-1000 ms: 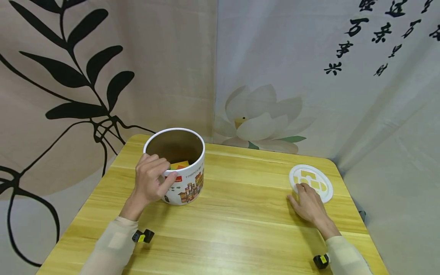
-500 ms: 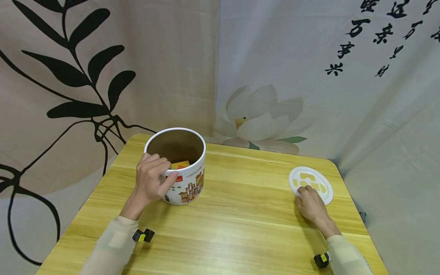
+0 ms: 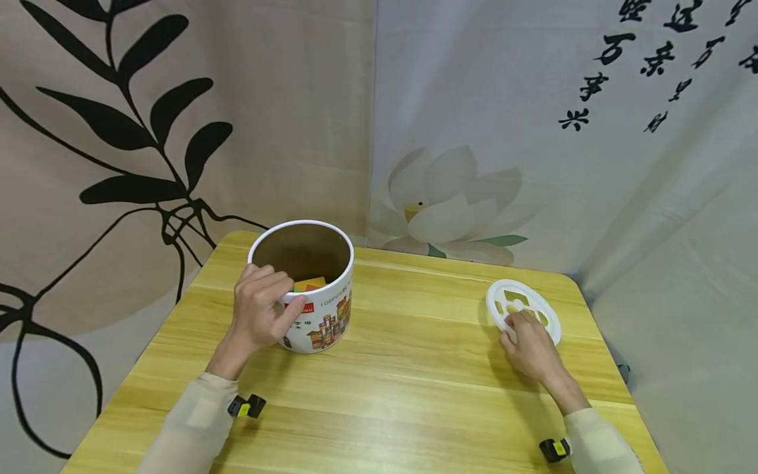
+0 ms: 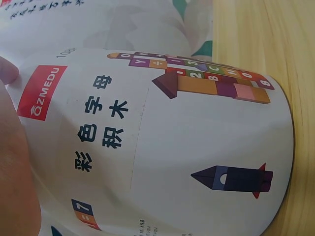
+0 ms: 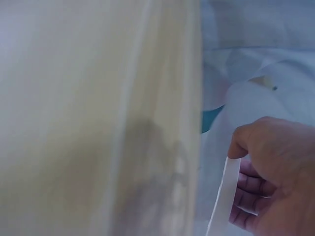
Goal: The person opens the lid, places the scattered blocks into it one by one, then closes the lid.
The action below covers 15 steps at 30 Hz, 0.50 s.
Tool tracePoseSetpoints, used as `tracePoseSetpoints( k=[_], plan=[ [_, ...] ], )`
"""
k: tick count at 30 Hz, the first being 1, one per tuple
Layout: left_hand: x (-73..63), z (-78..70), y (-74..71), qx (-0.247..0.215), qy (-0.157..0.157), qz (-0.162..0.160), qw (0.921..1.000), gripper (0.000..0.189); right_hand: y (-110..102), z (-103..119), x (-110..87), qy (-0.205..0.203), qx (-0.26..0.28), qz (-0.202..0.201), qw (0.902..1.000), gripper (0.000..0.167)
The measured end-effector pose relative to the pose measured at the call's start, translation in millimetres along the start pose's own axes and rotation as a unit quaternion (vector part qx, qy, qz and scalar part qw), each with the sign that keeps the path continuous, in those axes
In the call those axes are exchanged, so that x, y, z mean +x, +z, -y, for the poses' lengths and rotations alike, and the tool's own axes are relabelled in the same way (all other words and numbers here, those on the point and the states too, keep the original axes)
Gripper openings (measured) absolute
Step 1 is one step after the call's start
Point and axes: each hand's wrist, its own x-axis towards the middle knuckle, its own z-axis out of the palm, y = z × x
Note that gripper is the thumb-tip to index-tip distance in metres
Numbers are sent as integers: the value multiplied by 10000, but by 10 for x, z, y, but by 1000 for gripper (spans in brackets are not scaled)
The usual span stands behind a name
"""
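Observation:
A white printed bucket (image 3: pixel 322 313) stands upright at the left of the table, with a few coloured toy blocks (image 3: pixel 310 284) showing inside. My left hand (image 3: pixel 257 306) grips its near left rim, fingers over the edge and thumb on the outer wall. The left wrist view is filled by the bucket's printed side (image 4: pixel 162 142). On the right, my right hand (image 3: pixel 531 349) pinches a round white lid (image 3: pixel 551 320) with cut-outs by its near edge. In the right wrist view the lid's edge (image 5: pixel 225 196) sits between thumb and fingers, raised off the table.
The yellow wooden table (image 3: pixel 408 382) ends at a back edge against hanging cloth. A printed curtain (image 3: pixel 296 118) with leaves, a lotus and black characters surrounds the back and sides. Small black cameras are strapped at both wrists.
My right hand has closed its fingers on the lid and lifted it, moving it slightly left and away from me. My left hand and the bucket have stayed put.

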Motion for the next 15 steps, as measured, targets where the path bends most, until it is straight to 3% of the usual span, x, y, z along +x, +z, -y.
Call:
tracePoseSetpoints(
  k=[8, 15],
  plan=[
    [-7, 1, 5, -13, -21, 10, 10000, 38, -219, 471, 233, -901, 492, -925, 9904, 17],
    [-9, 6, 4, -17, -14, 1, 10000, 39, -351, 913, 537, -1407, 728, -1065, 9816, 17]
  ],
)
